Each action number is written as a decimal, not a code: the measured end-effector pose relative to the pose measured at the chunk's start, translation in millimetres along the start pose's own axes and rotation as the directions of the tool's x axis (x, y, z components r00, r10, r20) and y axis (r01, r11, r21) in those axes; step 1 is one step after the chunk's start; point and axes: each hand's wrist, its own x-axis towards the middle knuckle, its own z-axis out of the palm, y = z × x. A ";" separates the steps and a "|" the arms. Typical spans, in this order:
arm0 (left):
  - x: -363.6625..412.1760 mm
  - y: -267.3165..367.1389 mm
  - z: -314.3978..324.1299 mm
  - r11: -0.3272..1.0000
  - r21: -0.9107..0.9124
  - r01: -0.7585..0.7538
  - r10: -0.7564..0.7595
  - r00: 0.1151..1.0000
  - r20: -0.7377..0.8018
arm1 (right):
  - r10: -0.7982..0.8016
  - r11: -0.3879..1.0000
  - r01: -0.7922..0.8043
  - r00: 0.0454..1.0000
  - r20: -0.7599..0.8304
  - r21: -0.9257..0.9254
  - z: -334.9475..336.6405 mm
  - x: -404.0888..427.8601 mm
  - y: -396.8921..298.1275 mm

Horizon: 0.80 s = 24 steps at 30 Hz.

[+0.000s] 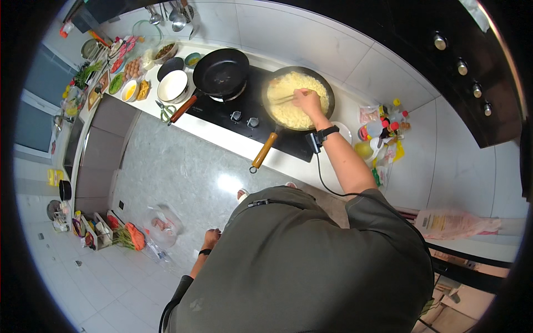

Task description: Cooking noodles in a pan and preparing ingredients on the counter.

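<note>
My right hand (307,101) grips a pair of chopsticks (283,100) over a wok (330,89) on the right side of the black cooktop (290,143). The chopstick tips reach into a pale yellow, lumpy food (291,116) spread across the wok, with a faint haze above its left part. The wok's wooden handle (265,150) points toward me past the counter edge. My left hand (212,237) hangs low at my side, away from the counter; its fingers are partly hidden by my body, so I cannot make out their grip.
Left of the wok sits an empty black frying pan (220,71). Beside it are a white pot (173,86), scissors (166,111), a bowl of beaten egg (130,90) and several eggs (133,68). Bottles (373,128) crowd the right corner; plastic bags (160,224) lie on the floor.
</note>
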 end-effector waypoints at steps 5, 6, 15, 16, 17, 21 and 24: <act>-28.1 53.7 -20.3 0.804 -0.494 0.331 -0.368 0.929 0.022 | 0.003 0.975 0.000 1.000 0.016 -0.224 -20.8 13.6 -0.8; -29.0 55.1 -19.9 0.820 -0.468 0.329 -0.365 0.931 0.015 | -0.014 0.963 0.004 0.999 -0.035 -0.271 -20.2 14.1 -14.4; -30.1 60.0 -19.8 0.805 -0.477 0.354 -0.376 0.925 0.052 | 0.008 0.915 0.065 0.984 -0.179 0.398 22.1 60.0 6.8; -27.0 55.0 -18.9 0.845 -0.421 0.330 -0.348 0.937 0.035 | 0.023 0.939 0.039 0.984 -0.176 0.343 22.9 60.3 10.9; -23.1 50.2 -18.5 0.863 -0.393 0.317 -0.333 0.942 0.029 | 0.024 0.939 0.037 0.985 -0.172 0.341 21.7 60.9 14.4; -12.8 24.8 -2.5 0.855 -0.451 0.254 -0.267 0.963 0.037 | 0.005 0.999 -0.001 0.996 -0.092 0.046 7.0 58.4 21.5; -15.8 52.4 -12.2 0.808 -0.446 0.386 -0.420 0.907 0.023 | -0.007 0.997 0.000 0.995 -0.095 -0.075 -10.3 56.6 25.0</act>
